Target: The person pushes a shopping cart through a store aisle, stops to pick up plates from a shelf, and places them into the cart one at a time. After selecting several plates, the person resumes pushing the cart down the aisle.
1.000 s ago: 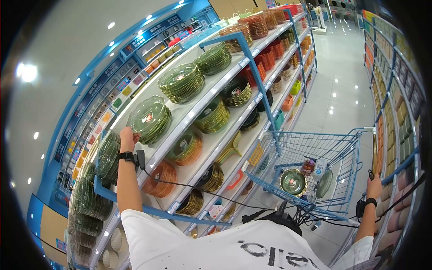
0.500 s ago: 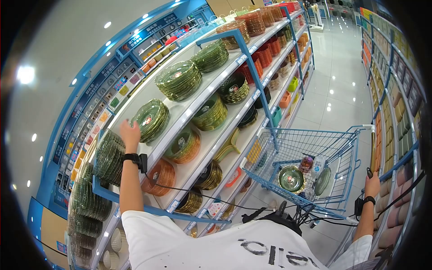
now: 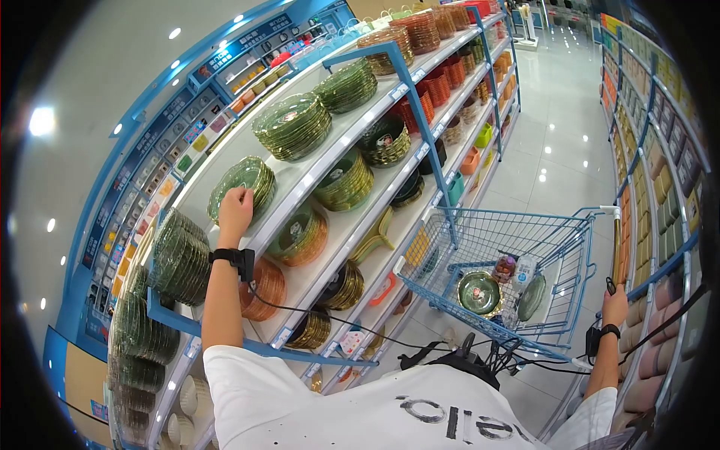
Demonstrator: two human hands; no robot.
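My left hand (image 3: 236,212) is over the front of a stack of green gold-rimmed plates (image 3: 259,177) on the top shelf, its fingers bent over the top plate; whether they grip it is hard to see. To its left stands another stack of green dishes (image 3: 180,256). At the right, my right hand (image 3: 615,306) is wrapped round the handle (image 3: 618,251) of a blue wire shopping cart (image 3: 517,225). Inside the cart lie a green gold-rimmed bowl (image 3: 478,292), a green oval dish (image 3: 532,298), and a small purple-and-brown item (image 3: 504,268) beside a clear package (image 3: 524,271).
The blue-framed shelf (image 3: 424,112) holds stacks of green, amber and red dishes on several levels. A second shelf (image 3: 637,169) lines the right side, with tiled floor (image 3: 551,127) between. A black cable (image 3: 337,321) runs from my left wrist across my front.
My left hand has gone from the left edge of the green plate stack to over its front, fingers now curled. The view has shifted slightly; my right hand stays on the cart handle.
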